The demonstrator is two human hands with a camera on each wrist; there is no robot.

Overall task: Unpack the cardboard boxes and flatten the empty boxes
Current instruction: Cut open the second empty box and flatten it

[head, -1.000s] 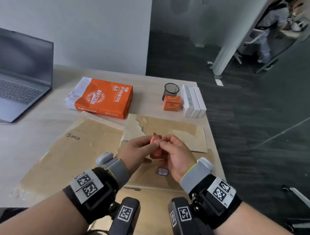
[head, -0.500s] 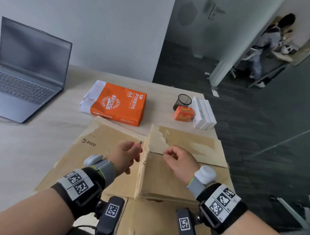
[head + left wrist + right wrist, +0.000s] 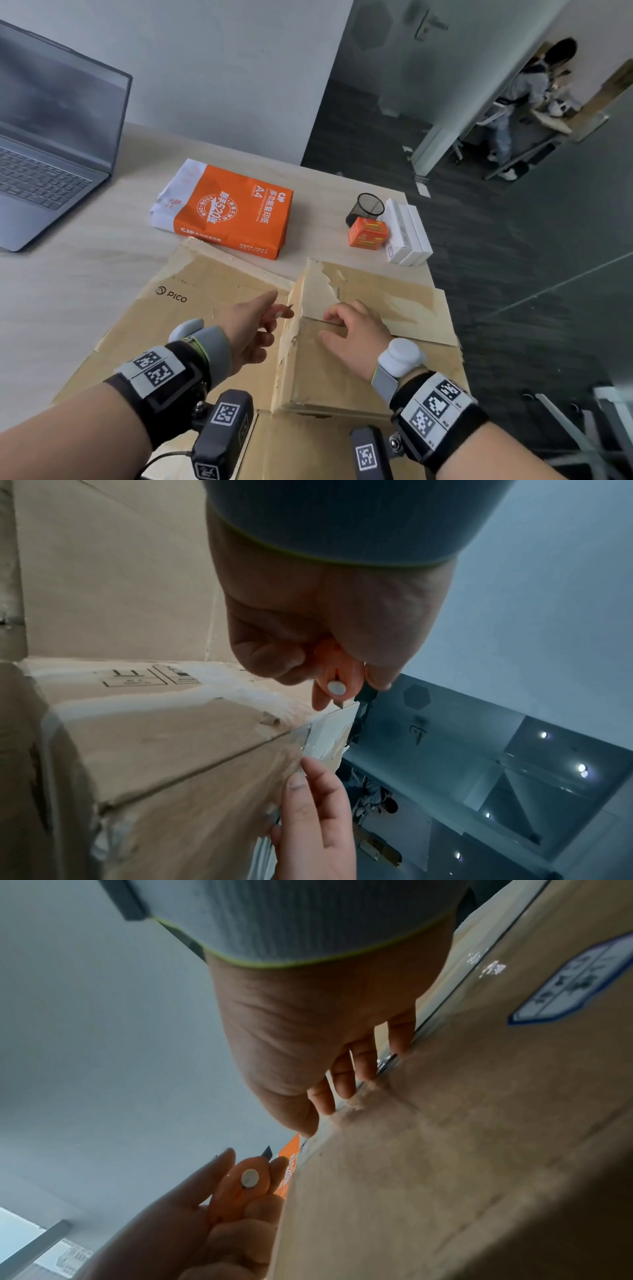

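1. The taped brown cardboard box (image 3: pixel 342 359) stands sealed on flattened cardboard sheets (image 3: pixel 178 308) covering the tabletop (image 3: pixel 68 274).
2. Your left hand (image 3: pixel 250 325) grips a small orange cutter (image 3: pixel 337 680) at its corner.
3. Your right hand (image 3: pixel 356 332) rests loose-fingered on top.
4. Cutting, unpacking and flattening remain.

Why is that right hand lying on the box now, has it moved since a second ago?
Yes. The right hand let go of the orange cutter and shifted right, onto the taped top of the cardboard box. The left hand now holds the cutter alone.
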